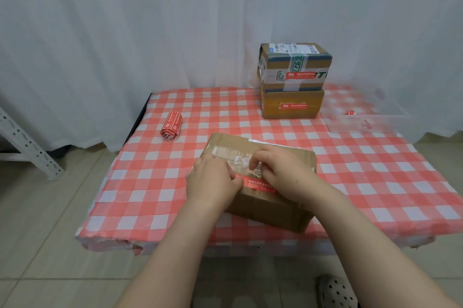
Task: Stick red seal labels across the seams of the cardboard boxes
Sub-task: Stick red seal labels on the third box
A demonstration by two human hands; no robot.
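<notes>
A brown cardboard box (270, 212) lies near the front edge of the checked table (155, 182), its top seam covered with clear tape. A red seal label (259, 185) lies across the near top edge of the box. My left hand (213, 181) presses on the label's left end with bent fingers. The right end is covered by my right hand (284, 173), whose fingertips touch the taped seam. A roll of red seal labels (171, 125) lies at the table's left.
Two stacked cardboard boxes stand at the back, an upper one (293, 67) and a lower one (292, 105), each with a red label on its front. A clear plastic container (363, 119) sits at the back right. A white metal rack leg (27, 144) stands left.
</notes>
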